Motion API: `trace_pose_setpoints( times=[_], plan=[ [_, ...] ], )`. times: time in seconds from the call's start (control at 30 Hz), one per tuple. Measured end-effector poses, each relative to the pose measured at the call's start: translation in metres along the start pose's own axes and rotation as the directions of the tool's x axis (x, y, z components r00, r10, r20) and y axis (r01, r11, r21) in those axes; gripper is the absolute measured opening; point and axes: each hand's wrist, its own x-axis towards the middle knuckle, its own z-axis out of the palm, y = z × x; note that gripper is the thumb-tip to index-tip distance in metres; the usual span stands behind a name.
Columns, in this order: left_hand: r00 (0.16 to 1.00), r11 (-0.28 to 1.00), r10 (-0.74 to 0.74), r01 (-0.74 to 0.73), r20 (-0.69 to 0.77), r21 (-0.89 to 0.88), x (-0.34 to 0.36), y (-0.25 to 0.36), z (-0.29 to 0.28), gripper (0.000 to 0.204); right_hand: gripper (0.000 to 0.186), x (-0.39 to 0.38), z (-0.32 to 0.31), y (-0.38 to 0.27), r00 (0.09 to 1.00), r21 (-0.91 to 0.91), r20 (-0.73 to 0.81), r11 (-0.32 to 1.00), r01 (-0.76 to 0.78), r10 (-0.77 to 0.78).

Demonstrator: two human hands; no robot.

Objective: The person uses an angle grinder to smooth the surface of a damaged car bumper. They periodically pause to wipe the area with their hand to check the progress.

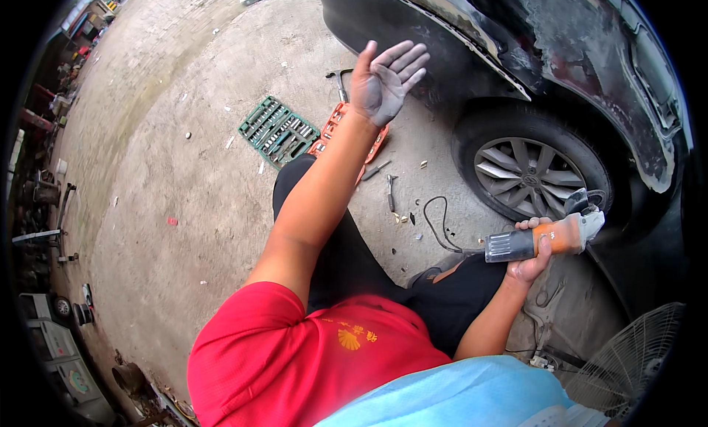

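Note:
My left hand [386,84] is raised with its fingers apart and its grey-smudged palm showing, holding nothing, near the dark car body [560,43] with its scuffed, patchy panel. My right hand [529,259] grips an orange and dark angle grinder [560,237] just in front of the alloy wheel [522,165]. A black cord [445,231] runs from the grinder's rear across the ground.
An open green socket case [269,125], an orange case [330,134], a hammer [339,85] and small hand tools [391,195] lie on the dusty concrete. A wire fan [623,360] stands at lower right. Clutter [51,235] and another vehicle [63,353] line the left edge.

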Motion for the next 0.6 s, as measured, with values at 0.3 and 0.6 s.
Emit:
trace_pose_setpoints(
  times=[0.3,0.6],
  plan=[
    [0.869,0.971,0.208,-0.127,-0.449,0.204,0.019,0.020,-0.062,0.055,0.052,-0.002,0.001,0.003,1.000,0.006,-0.031,1.000,0.003,-0.003],
    [0.906,0.978,0.185,-0.131,-0.382,0.161,0.013,0.034,-0.055,0.069,0.050,-0.001,0.010,0.003,1.000,-0.009,0.004,1.000,-0.008,0.008]
  ],
)
